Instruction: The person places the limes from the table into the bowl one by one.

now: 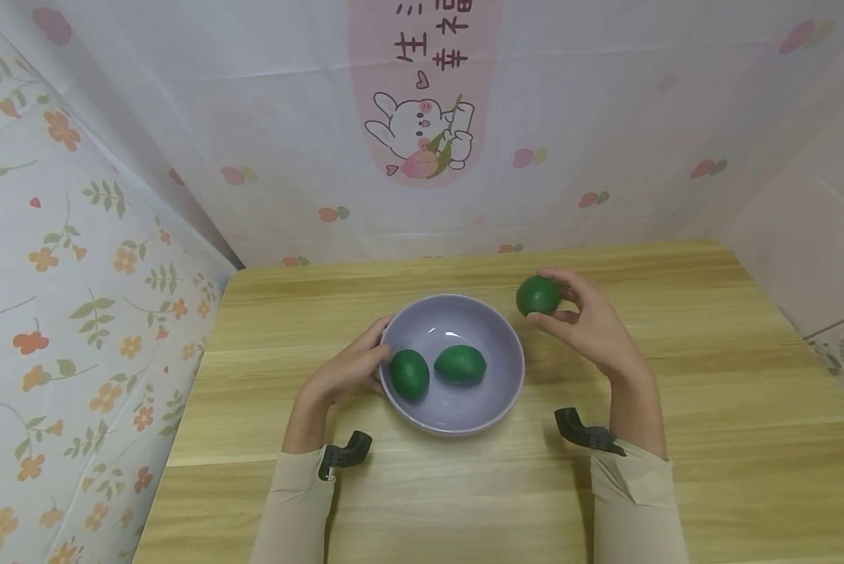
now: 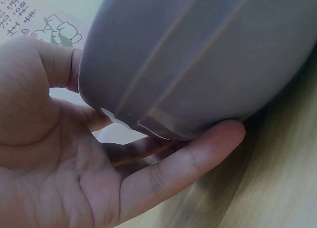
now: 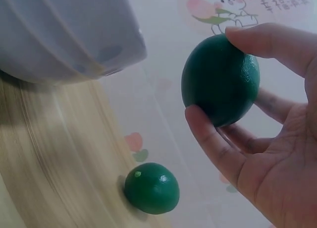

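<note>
A lavender bowl stands on the wooden table, with two dark green limes inside: one lime by the left wall and another lime near the middle. My left hand grips the bowl's left side, thumb at the rim and fingers against the outer wall low down. To the right of the bowl, my right hand pinches a third lime between thumb and fingertips, raised above the table. One more lime lies on the tabletop below it in the right wrist view, hidden in the head view.
The wooden table runs back to a white printed cloth with a rabbit picture. A floral cloth hangs on the left. Black wrist mounts stick out from both beige sleeves.
</note>
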A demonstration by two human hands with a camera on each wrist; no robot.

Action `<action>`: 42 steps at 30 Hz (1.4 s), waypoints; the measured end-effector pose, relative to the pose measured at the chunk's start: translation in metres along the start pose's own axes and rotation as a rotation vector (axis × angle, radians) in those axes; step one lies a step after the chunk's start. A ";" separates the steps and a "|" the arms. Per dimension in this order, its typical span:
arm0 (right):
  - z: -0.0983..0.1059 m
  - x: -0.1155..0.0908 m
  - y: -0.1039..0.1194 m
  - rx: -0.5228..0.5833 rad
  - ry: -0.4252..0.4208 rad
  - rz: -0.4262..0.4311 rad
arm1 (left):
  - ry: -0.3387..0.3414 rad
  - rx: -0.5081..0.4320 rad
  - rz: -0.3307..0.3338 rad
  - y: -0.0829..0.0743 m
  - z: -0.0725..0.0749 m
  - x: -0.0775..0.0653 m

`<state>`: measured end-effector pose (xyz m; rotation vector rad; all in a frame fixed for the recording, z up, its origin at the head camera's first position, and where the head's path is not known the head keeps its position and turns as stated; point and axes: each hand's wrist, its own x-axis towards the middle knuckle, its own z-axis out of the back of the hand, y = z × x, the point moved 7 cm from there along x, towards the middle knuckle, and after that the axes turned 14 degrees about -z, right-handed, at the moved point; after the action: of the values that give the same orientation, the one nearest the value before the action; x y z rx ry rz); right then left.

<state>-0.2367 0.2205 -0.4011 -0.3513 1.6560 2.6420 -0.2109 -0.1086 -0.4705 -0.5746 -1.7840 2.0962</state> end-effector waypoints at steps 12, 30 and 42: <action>-0.009 0.001 0.004 -0.003 0.051 -0.016 | -0.002 -0.007 -0.003 -0.001 -0.001 0.000; -0.022 0.003 0.010 -0.012 0.108 0.047 | 0.000 -0.018 0.002 -0.001 -0.001 0.000; -0.026 0.002 0.012 -0.007 0.153 0.044 | -0.004 -0.014 0.000 -0.002 -0.001 0.000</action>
<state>-0.2353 0.1915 -0.4019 -0.5365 1.7150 2.7153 -0.2102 -0.1069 -0.4682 -0.5742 -1.8016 2.0878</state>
